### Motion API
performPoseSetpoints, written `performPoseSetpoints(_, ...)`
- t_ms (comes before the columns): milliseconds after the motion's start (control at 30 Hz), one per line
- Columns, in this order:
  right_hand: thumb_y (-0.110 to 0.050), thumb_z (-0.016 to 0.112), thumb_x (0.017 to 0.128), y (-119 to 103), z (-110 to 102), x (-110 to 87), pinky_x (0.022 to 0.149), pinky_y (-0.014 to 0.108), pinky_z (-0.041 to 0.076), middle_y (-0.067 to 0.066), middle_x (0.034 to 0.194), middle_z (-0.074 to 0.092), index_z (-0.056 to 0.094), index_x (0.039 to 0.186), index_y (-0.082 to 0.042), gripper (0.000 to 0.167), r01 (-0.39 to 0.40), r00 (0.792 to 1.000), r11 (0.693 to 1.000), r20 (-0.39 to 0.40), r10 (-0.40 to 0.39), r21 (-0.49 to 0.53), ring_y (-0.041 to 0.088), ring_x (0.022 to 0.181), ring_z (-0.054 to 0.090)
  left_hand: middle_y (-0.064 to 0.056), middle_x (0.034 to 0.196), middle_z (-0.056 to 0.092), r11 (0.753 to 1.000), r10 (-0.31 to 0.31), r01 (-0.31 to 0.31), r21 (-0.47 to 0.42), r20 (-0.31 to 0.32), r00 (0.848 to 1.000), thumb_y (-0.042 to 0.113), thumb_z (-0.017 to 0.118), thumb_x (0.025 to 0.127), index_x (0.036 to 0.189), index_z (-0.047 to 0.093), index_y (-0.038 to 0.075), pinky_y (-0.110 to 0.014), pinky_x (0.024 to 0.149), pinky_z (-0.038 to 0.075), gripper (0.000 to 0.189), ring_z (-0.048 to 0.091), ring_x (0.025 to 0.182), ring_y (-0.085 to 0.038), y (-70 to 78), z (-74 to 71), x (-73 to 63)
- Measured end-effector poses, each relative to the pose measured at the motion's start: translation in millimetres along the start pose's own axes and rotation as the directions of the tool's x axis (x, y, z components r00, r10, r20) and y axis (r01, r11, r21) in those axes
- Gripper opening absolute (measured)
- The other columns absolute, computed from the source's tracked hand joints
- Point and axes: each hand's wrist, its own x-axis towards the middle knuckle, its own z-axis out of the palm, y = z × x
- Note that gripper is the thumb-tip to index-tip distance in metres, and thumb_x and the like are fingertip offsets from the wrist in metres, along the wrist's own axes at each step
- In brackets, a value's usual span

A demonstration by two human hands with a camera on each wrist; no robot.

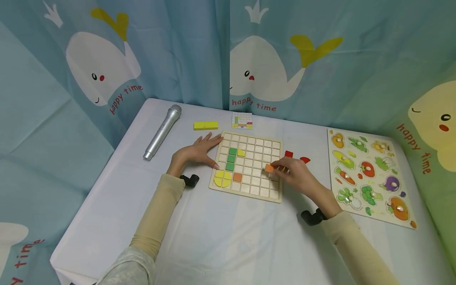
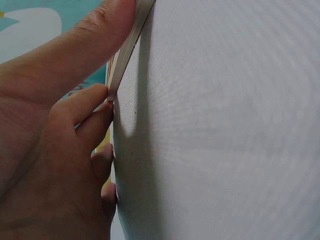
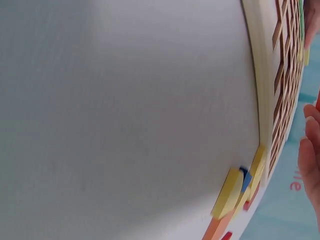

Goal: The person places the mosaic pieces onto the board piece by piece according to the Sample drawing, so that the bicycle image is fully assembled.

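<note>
A wooden grid board (image 1: 255, 162) lies flat on the table. My left hand (image 1: 196, 152) is spread at its left edge, thumb and fingertips touching the frame; the left wrist view shows the thumb (image 2: 95, 35) along the rim. Over the board's right side, my right hand (image 1: 300, 174) pinches an orange square tile (image 1: 269, 168). Green squares (image 1: 230, 158), a yellow quarter piece (image 1: 241, 152), a yellow circle of quarter pieces (image 1: 222, 179) and one orange square (image 1: 237, 177) sit in the grid.
Right of the board lie a red square (image 1: 289, 154), a red quarter piece (image 1: 305, 160) and yellow pieces (image 3: 227, 194). Behind it are a pattern card (image 1: 242, 126) and a yellow bar (image 1: 206, 126). A silver microphone (image 1: 162, 133) lies left, a vegetable puzzle (image 1: 368, 190) right.
</note>
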Motion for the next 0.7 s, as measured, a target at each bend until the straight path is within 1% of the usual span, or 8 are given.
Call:
performPoseSetpoints(133, 0.001, 0.080, 0.085, -6, 7, -0.1, 0.069, 0.033, 0.058, 0.010, 0.093, 0.075, 0.077, 0.105, 0.003, 0.019, 0.040, 0.999, 0.999, 0.004, -0.040, 0.009, 0.020, 0.078, 0.066, 0.003, 0.175, 0.006, 1.000, 0.005, -0.005, -0.004, 0.001, 1.000, 0.039, 0.089, 0.079, 0.167, 0.014, 0.020, -0.044, 0.130, -0.011, 0.117, -0.011, 0.161, -0.022, 0.5, -0.2, -0.3)
performPoseSetpoints(267, 0.001, 0.079, 0.086, -14, 13, 1.1, 0.070, 0.036, 0.059, 0.011, 0.095, 0.075, 0.077, 0.104, 0.003, 0.019, 0.070, 0.997, 0.997, 0.021, -0.070, 0.026, 0.023, 0.080, 0.067, 0.003, 0.175, 0.006, 1.000, 0.008, -0.008, -0.003, 0.000, 1.000, 0.039, 0.089, 0.079, 0.167, 0.013, 0.020, -0.045, 0.130, -0.011, 0.117, -0.011, 0.161, -0.023, 0.0, -0.2, -0.4)
performPoseSetpoints(433, 0.001, 0.077, 0.087, -23, 19, 7.0, 0.074, 0.039, 0.061, 0.013, 0.099, 0.076, 0.076, 0.106, 0.004, 0.019, 0.064, 0.994, 0.997, 0.080, -0.068, 0.050, 0.025, 0.083, 0.067, 0.003, 0.175, 0.007, 1.000, 0.007, -0.007, -0.008, -0.003, 1.000, 0.038, 0.089, 0.080, 0.167, 0.014, 0.020, -0.045, 0.130, -0.010, 0.117, -0.010, 0.161, -0.023, 0.5, -0.5, -1.0)
performPoseSetpoints(533, -0.004, 0.079, 0.088, -28, 21, 10.7, 0.076, 0.038, 0.060, 0.011, 0.102, 0.076, 0.077, 0.109, 0.002, 0.022, 0.049, 0.991, 0.998, 0.120, -0.054, 0.047, 0.022, 0.086, 0.067, 0.004, 0.175, 0.007, 1.000, 0.003, -0.003, -0.008, -0.002, 1.000, 0.039, 0.089, 0.080, 0.167, 0.014, 0.020, -0.044, 0.130, -0.010, 0.116, -0.010, 0.161, -0.022, 0.4, -0.4, -0.7)
performPoseSetpoints(700, -0.011, 0.081, 0.088, -34, 24, 16.1, 0.076, 0.034, 0.059, 0.008, 0.103, 0.076, 0.077, 0.111, 0.000, 0.025, 0.033, 0.984, 0.997, 0.173, -0.044, 0.066, 0.019, 0.088, 0.066, 0.005, 0.175, 0.006, 1.000, -0.003, 0.003, -0.006, 0.001, 1.000, 0.040, 0.088, 0.080, 0.167, 0.013, 0.021, -0.043, 0.130, -0.011, 0.117, -0.011, 0.161, -0.021, -0.9, -0.2, 0.2)
